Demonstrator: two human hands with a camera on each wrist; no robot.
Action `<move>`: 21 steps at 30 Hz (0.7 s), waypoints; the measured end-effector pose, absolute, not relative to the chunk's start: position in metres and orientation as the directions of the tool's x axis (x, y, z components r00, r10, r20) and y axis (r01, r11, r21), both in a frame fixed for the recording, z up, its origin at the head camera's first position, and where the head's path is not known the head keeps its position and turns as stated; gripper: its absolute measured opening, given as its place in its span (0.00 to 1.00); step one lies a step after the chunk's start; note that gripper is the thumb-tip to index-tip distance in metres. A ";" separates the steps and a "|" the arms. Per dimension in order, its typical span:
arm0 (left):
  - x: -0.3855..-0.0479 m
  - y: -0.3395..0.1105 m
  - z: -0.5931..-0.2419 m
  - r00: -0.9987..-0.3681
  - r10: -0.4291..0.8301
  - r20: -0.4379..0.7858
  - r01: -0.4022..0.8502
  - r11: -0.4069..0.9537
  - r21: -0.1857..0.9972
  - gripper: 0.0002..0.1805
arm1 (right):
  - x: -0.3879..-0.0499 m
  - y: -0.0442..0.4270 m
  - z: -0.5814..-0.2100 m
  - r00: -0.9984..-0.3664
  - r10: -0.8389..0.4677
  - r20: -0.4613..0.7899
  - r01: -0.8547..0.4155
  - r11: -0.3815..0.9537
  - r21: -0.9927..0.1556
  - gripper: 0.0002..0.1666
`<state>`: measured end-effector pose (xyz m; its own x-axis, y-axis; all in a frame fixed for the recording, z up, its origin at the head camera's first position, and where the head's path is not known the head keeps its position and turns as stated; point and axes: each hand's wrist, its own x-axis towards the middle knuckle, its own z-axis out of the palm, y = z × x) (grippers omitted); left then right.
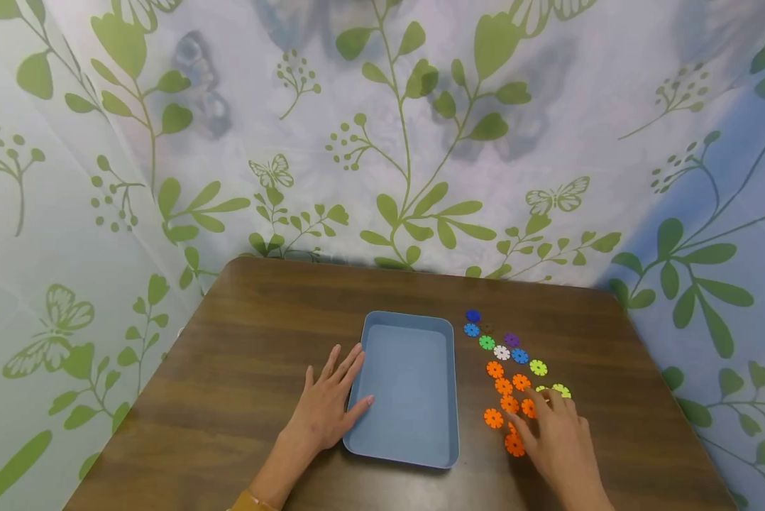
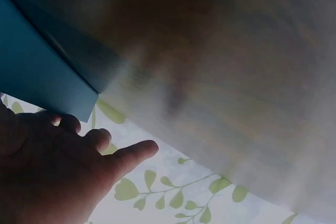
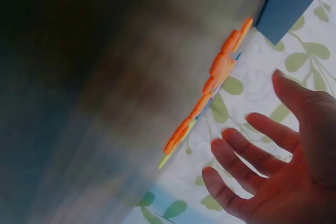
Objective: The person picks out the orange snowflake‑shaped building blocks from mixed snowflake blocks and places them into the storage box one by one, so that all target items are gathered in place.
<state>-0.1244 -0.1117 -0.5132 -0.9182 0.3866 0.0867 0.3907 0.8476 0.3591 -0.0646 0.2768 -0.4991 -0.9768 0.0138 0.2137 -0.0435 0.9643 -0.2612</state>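
A shallow blue-grey tray (image 1: 408,390) lies on the brown table with nothing in it. My left hand (image 1: 321,411) rests against its left side, fingers spread, thumb over the rim; the left wrist view shows that hand (image 2: 63,161) beside the tray's wall (image 2: 47,66). Right of the tray lie flat notched discs: several orange (image 1: 494,419), plus green (image 1: 487,343), white (image 1: 501,353), blue (image 1: 519,356), purple (image 1: 512,341) and yellow-green (image 1: 538,367). My right hand (image 1: 564,440) hovers over the nearest discs, fingers apart; in the right wrist view this hand (image 3: 273,156) holds nothing.
The brown table (image 1: 261,319) reaches back to a curtain (image 1: 331,177) printed with green leaves and butterflies. More of this cloth hangs at the left and right sides. In the right wrist view the tray's corner (image 3: 294,3) stands beyond the orange discs (image 3: 220,69).
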 end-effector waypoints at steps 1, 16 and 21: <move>-0.124 -0.111 -0.513 -0.918 0.386 0.086 0.390 0.848 0.359 0.42 | -0.065 0.278 -0.499 -0.978 0.011 0.207 -0.044 0.965 -0.258 0.35; -0.125 -0.110 -0.517 -0.923 0.377 0.071 0.376 0.853 0.362 0.43 | -0.077 0.297 -0.507 -0.988 -0.016 0.155 -0.062 0.954 -0.293 0.21; -0.126 -0.110 -0.516 -0.920 0.383 0.080 0.385 0.850 0.361 0.42 | -0.087 0.307 -0.507 -0.993 -0.035 0.109 -0.070 0.941 -0.330 0.19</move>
<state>-0.1259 -0.1100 -0.5161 -0.9203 0.3830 0.0803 0.3850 0.8495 0.3607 -0.0872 0.3070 -0.5074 -0.9934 -0.0355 0.1091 -0.0698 0.9415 -0.3298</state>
